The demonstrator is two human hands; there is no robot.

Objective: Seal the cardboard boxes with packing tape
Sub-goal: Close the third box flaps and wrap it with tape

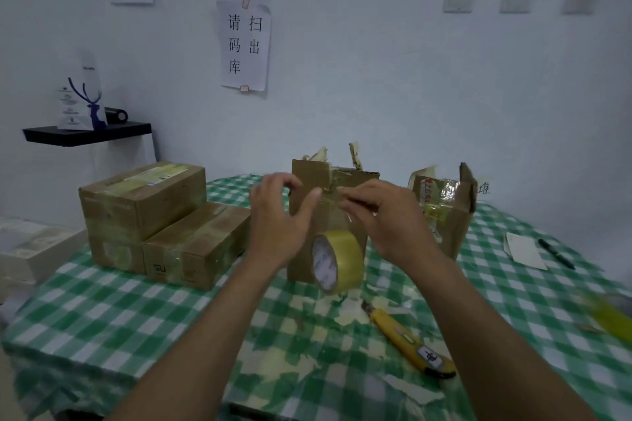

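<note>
I have the upright box (309,166) standing in the middle of the table (136,318), near the far edge, and both hands are raised in front of its near face. My right hand (379,215) has its fingertips pressed together on what looks like the free end of the tape strip (347,220). The tape roll (337,261) seems to dangle from that strip, low against the box and just above the cloth. My left hand (278,215) is spread and loosely curved. Its thumb reaches towards the right fingertips, and I cannot see it gripping anything.

The step, as I judge it, is laying this strip over the box's ragged top seam. To do it well I should take the roll's weight with my left hand first (a swinging roll twists the strip and makes it stick to itself). Then I should pull the strip taut, centre it on the seam, and smooth it down from one end so no bubbles form. The old tape scraps sticking up at the top may stop the new tape from bonding, so I should flatten them.

The utility knife (407,338) lies close by towards the near right edge, ready for the cut. Two sealed boxes (143,202) sit near the left edge, and an open box (448,215) waits just to the right.
</note>
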